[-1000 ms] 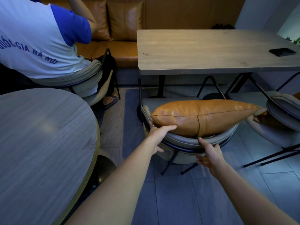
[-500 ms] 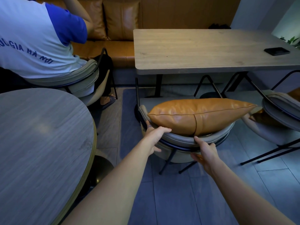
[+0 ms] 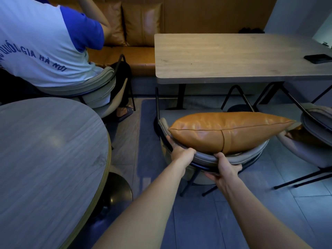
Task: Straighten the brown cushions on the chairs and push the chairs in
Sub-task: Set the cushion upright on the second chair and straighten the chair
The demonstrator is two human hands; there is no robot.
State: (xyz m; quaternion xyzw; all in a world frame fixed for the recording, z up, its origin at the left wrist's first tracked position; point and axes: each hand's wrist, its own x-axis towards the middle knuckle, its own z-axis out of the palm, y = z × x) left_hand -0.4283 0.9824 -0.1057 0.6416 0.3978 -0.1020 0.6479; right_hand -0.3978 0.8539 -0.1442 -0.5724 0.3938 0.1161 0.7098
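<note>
Left hand [image 3: 180,154]: arm extended forward, fingers curled over a curved edge, thumb on the near side. Right hand [image 3: 223,168]: arm extended alongside, thumb hooked on top, fingers wrapped underneath. Both forearms were bare, hands near each other

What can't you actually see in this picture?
Head view only:
- Chair seat: hidden by the cushion and the backrest.
- Fingertips of both hands, left and right: curled round the backrest rim, out of sight.
- Second chair and its cushion: cut off by the right edge.
- Dark flat object on the table: too small to identify.
- Seated person: cut off by the top and left edges.
</note>
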